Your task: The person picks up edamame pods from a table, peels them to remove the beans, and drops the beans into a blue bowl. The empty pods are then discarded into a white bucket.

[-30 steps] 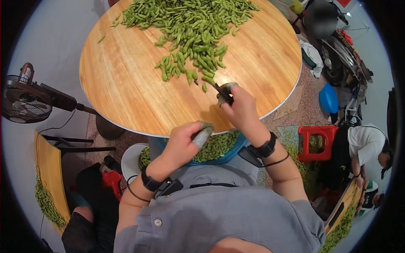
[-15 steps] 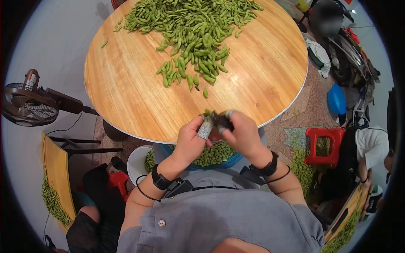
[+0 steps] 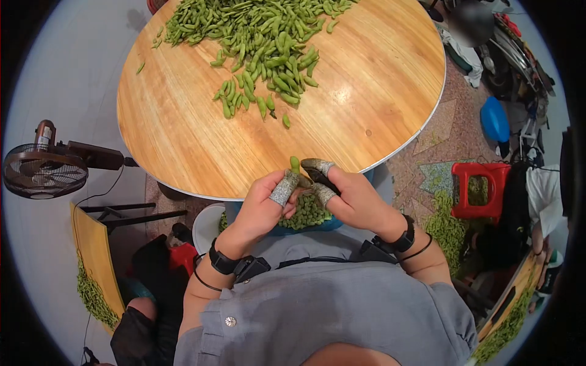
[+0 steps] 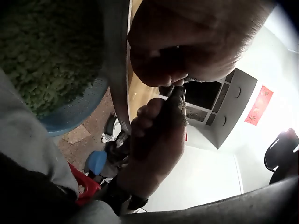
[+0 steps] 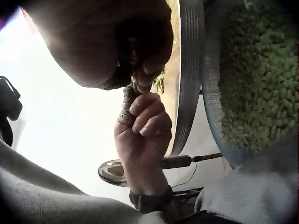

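Over the near edge of the round wooden table (image 3: 183, 140), my left hand (image 3: 259, 201) pinches a green soybean pod (image 3: 295, 163), its upper end sticking up past the fingertips. My right hand (image 3: 354, 195) meets it from the other side, curled thumb and fingers pinching at the pod's lower part, which the fingers mostly hide. Grey fabric covers sleeve the working fingers, dark-stained at the right fingertips. Below both hands sits a blue basin (image 4: 70, 122) with many shelled green beans (image 5: 261, 84). A heap of unshelled pods (image 3: 262, 43) spreads over the table's far side.
A white bucket (image 3: 204, 229) stands left of the basin. A fan (image 3: 46, 171) is at the left, a red stool (image 3: 479, 189) and a blue tub (image 3: 494, 119) at the right. Pods or husks (image 3: 444, 229) litter the floor. Other people sit at side tables.
My right hand has come back from the pods on the table to my left hand. A green pod now shows at the left fingertips, and the two hands have come together.
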